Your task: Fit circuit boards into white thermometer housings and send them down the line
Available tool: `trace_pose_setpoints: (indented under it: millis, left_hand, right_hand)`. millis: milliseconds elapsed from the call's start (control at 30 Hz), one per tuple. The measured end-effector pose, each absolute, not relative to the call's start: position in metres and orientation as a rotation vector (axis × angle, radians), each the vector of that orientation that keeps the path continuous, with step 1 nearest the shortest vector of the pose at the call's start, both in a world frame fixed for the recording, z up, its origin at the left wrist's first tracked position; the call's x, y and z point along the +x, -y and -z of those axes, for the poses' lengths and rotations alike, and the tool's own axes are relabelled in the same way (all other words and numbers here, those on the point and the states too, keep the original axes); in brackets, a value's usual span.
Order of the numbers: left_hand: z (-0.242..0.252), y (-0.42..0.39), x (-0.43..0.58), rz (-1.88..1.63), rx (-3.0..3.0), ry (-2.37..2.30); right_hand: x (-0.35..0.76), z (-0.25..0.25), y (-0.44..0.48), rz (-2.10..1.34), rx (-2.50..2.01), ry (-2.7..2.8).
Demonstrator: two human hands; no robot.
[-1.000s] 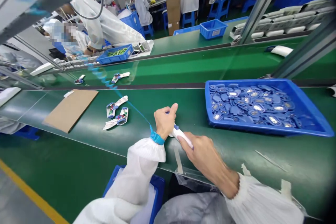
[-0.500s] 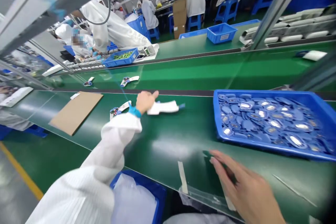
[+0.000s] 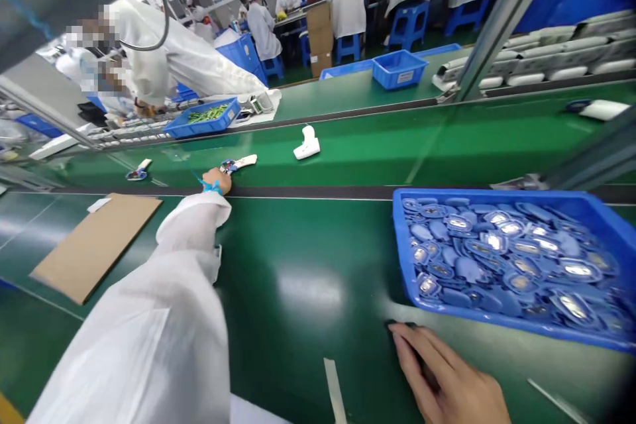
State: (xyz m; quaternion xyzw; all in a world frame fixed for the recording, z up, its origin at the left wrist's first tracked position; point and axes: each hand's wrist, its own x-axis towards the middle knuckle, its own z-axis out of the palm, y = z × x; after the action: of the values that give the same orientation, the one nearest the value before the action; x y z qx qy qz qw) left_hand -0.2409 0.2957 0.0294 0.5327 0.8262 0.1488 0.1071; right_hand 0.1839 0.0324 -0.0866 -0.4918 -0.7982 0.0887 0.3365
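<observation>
My left hand [image 3: 217, 180] reaches far out to the moving green belt [image 3: 377, 146] and closes round the blue end of an opened white device shell [image 3: 240, 162]. A closed white handheld device [image 3: 307, 144] lies on the belt just to the right of it. My right hand [image 3: 442, 377] rests flat on the dark green worktable [image 3: 298, 278] with its fingers stretched out and nothing in it. It lies just in front of a blue tray [image 3: 401, 252] filled with several small blue and silver parts.
A cardboard sheet [image 3: 94, 245] lies at the left of the table. Another opened shell [image 3: 137, 172] lies further left on the belt. Across it stand a blue bin of green parts [image 3: 201, 116], a second blue bin [image 3: 400, 68] and several people in white coats. A slanted metal post [image 3: 501, 20] rises at the right.
My left hand let the white device go onto the belt, then reached further left to the opened shell. My right hand drew back and lies flat near the tray.
</observation>
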Motion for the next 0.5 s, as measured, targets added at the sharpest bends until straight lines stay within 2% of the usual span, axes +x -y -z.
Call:
trace_pose_setpoints:
  millis: [67,167,233,300,400,500]
  left_hand:
    - [-0.038,-0.29,-0.241,-0.464,1.538,-2.467]
    - [-0.057,-0.257,-0.223,-0.547,1.621,-2.358]
    - [-0.065,-0.215,-0.195,-0.632,1.74,-2.215]
    - [-0.062,-0.164,-0.156,-0.758,1.892,-1.997]
    - [-0.037,-0.091,-0.091,-0.836,1.996,-1.735]
    - [-0.007,-0.049,-0.042,-0.802,1.738,-1.534]
  right_hand:
    - [0.179,0.075,-0.032,-0.466,-1.372,1.941]
    - [0.172,0.045,-0.038,-1.114,-1.479,1.644]
    - [0.167,0.018,-0.049,-1.615,-1.383,1.347]
    - [0.163,-0.007,-0.06,-1.969,-1.153,1.065]
    - [0.168,-0.027,-0.067,-2.093,-1.021,1.051]
    - [0.188,-0.023,-0.052,-1.765,-1.299,1.516]
